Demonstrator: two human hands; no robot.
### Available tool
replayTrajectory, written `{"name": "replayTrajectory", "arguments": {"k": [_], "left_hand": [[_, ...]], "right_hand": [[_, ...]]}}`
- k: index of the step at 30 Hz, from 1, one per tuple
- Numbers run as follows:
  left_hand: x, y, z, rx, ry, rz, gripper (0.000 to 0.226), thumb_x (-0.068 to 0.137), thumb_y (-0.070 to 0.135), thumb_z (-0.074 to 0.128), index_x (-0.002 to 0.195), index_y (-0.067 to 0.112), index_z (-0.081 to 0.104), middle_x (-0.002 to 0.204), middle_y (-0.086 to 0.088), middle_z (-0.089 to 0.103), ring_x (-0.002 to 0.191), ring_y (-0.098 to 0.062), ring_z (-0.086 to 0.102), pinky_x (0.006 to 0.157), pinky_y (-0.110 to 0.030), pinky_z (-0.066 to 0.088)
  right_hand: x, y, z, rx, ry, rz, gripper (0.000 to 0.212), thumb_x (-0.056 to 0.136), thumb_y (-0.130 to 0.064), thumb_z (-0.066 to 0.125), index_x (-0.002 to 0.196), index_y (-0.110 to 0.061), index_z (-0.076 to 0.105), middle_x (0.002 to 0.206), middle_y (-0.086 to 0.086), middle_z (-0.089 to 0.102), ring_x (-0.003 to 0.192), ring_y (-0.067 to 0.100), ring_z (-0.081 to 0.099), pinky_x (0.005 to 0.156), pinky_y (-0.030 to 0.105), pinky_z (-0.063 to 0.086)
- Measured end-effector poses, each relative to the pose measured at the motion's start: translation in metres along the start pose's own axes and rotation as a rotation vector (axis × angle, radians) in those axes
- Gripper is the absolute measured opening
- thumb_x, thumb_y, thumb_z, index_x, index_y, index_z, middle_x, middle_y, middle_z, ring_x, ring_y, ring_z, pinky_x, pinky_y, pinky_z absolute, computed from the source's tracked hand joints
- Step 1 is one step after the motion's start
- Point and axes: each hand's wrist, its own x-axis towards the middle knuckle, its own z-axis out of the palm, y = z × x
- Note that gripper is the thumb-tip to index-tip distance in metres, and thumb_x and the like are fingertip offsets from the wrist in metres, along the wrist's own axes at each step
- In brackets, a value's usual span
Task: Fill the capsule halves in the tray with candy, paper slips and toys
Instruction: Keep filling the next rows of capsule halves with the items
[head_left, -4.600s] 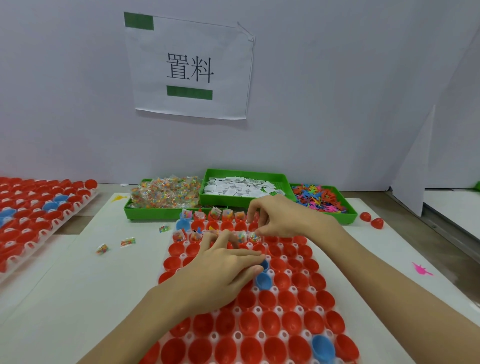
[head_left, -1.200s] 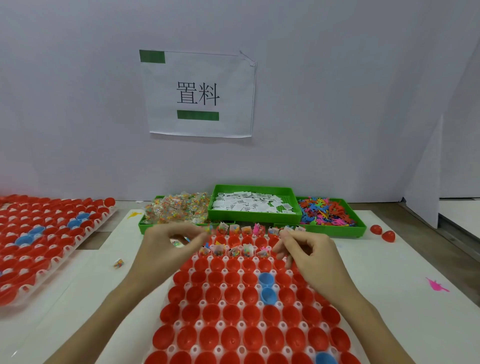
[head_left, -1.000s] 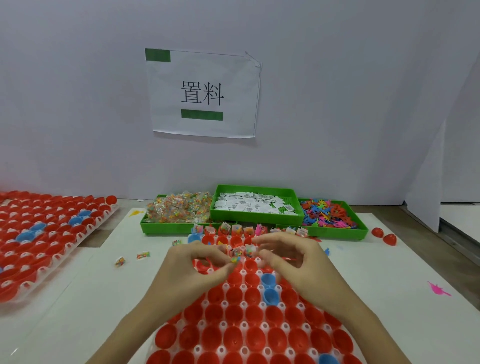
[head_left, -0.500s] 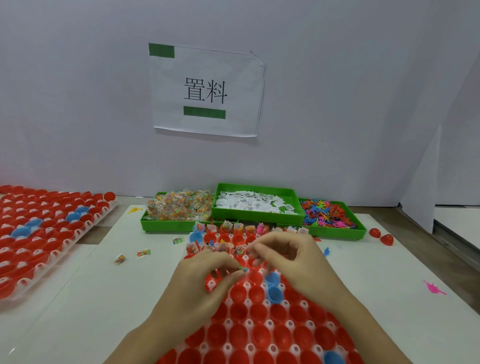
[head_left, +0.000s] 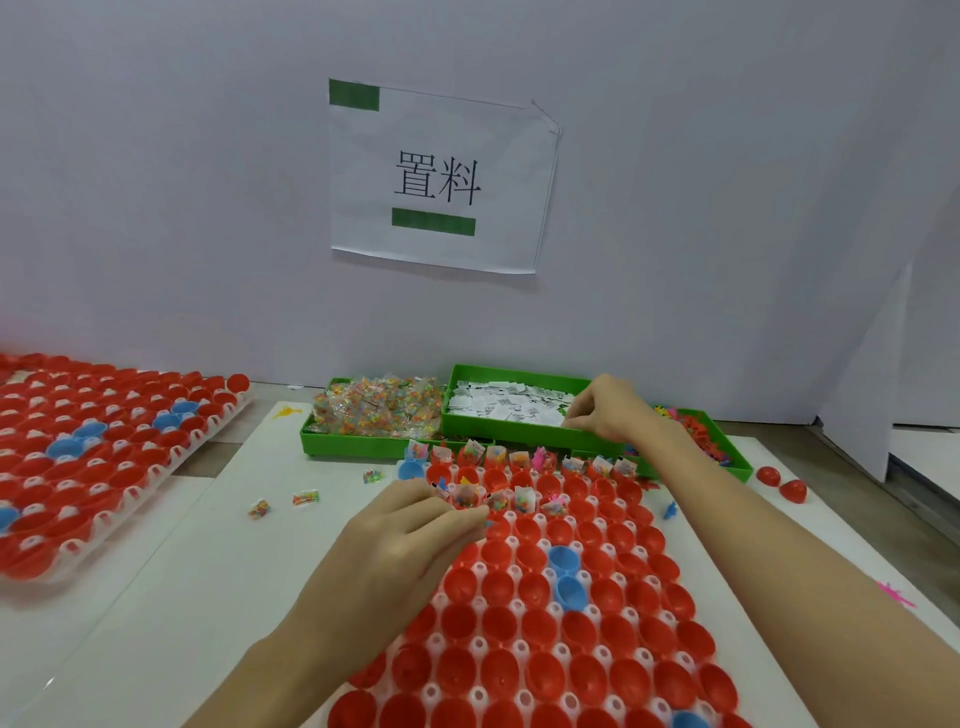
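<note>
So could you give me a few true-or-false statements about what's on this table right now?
1. The right hand reaches into the bin of paper slips. True.
2. The candy bin sits right of the slips. False: it sits left of them.
3. Every capsule half in the near tray is red. False: a few are blue.
4. The left hand is over the near tray's far rows. True.
5. All the near tray's halves are filled. False: only the far rows hold items.

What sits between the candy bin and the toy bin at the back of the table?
The green bin of paper slips sits between the candy bin and toy bin; the right hand reaches into it, head view.
</note>
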Motion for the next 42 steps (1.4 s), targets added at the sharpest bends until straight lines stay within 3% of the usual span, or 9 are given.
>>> {"name": "replayTrajectory", "arguments": {"k": [8, 17, 20, 23, 28, 31, 35, 38, 42], "left_hand": [[-0.001, -0.003, 0.001, 0.011, -0.015, -0.009, 0.022, 0.098, 0.029, 0.065, 0.107, 0.014, 0.079, 0.085, 0.009, 0.070, 0.083, -0.015, 0.057, 0.075, -0.031, 0.053], [0.000, 0.000, 0.000, 0.006, -0.020, -0.051, 0.026, 0.096, 0.032, 0.062, 0.104, 0.015, 0.081, 0.083, 0.011, 0.071, 0.081, -0.014, 0.059, 0.074, -0.027, 0.053], [0.003, 0.002, 0.000, -0.070, 0.012, -0.139, 0.019, 0.093, 0.027, 0.074, 0.107, 0.017, 0.081, 0.089, 0.017, 0.072, 0.080, -0.011, 0.061, 0.074, -0.024, 0.053], [0.006, 0.007, 0.000, -0.201, 0.053, -0.267, 0.026, 0.086, 0.018, 0.074, 0.111, 0.020, 0.080, 0.094, 0.030, 0.065, 0.080, -0.002, 0.061, 0.075, -0.013, 0.050], [0.006, 0.015, -0.002, -0.401, 0.059, -0.428, 0.023, 0.086, 0.019, 0.077, 0.106, 0.029, 0.081, 0.091, 0.018, 0.074, 0.084, -0.009, 0.066, 0.076, -0.016, 0.051], [0.010, 0.022, -0.007, -0.511, 0.008, -0.373, 0.018, 0.088, 0.024, 0.076, 0.103, 0.033, 0.081, 0.106, 0.014, 0.075, 0.099, -0.017, 0.069, 0.079, -0.027, 0.056], [0.011, 0.031, -0.004, -0.512, -0.073, -0.188, 0.018, 0.092, 0.020, 0.073, 0.106, 0.026, 0.080, 0.136, 0.014, 0.064, 0.122, -0.011, 0.064, 0.099, -0.022, 0.050], [0.007, 0.034, 0.001, -0.443, -0.026, -0.146, 0.020, 0.089, 0.014, 0.076, 0.106, 0.023, 0.081, 0.138, 0.014, 0.064, 0.125, -0.005, 0.062, 0.105, -0.029, 0.050], [0.009, 0.043, 0.000, -0.420, 0.085, -0.182, 0.021, 0.090, 0.014, 0.078, 0.110, 0.019, 0.080, 0.135, 0.011, 0.067, 0.124, -0.006, 0.063, 0.103, -0.026, 0.052]], "right_hand": [[0.003, 0.013, -0.005, 0.103, 0.000, 0.061, 0.021, 0.097, -0.020, 0.070, 0.102, -0.001, 0.078, 0.098, 0.001, 0.068, 0.090, 0.021, 0.064, 0.084, 0.038, 0.055], [-0.018, 0.016, 0.000, 0.315, 0.242, -0.017, 0.018, 0.098, -0.017, 0.068, 0.110, -0.005, 0.076, 0.098, 0.008, 0.074, 0.090, 0.020, 0.067, 0.087, 0.038, 0.056], [-0.038, 0.009, 0.000, 0.460, 0.336, -0.060, 0.012, 0.096, -0.020, 0.072, 0.101, -0.011, 0.078, 0.086, 0.002, 0.076, 0.077, 0.015, 0.070, 0.077, 0.029, 0.058], [-0.069, -0.004, 0.003, 0.656, 0.285, -0.099, 0.008, 0.093, -0.019, 0.075, 0.099, -0.015, 0.077, 0.080, 0.001, 0.077, 0.075, 0.014, 0.074, 0.069, 0.021, 0.058], [-0.128, -0.031, 0.015, 0.796, 0.138, -0.148, 0.004, 0.091, -0.020, 0.076, 0.089, -0.017, 0.077, 0.082, 0.002, 0.078, 0.071, 0.012, 0.073, 0.065, 0.019, 0.057], [-0.160, -0.044, 0.024, 0.897, 0.044, -0.173, 0.009, 0.090, -0.025, 0.079, 0.087, -0.017, 0.076, 0.078, 0.006, 0.077, 0.063, 0.013, 0.069, 0.060, 0.018, 0.053], [-0.183, -0.059, 0.029, 0.919, -0.054, -0.251, 0.010, 0.088, -0.031, 0.081, 0.092, -0.022, 0.077, 0.087, 0.006, 0.078, 0.070, 0.019, 0.070, 0.066, 0.022, 0.055], [-0.189, -0.064, 0.030, 0.938, -0.049, -0.280, 0.009, 0.088, -0.028, 0.081, 0.094, -0.022, 0.078, 0.089, 0.004, 0.078, 0.078, 0.016, 0.074, 0.070, 0.022, 0.056], [-0.189, -0.062, 0.027, 1.046, -0.030, -0.223, 0.019, 0.083, -0.035, 0.080, 0.091, -0.018, 0.079, 0.081, 0.004, 0.075, 0.070, 0.013, 0.068, 0.067, 0.019, 0.054]]}}
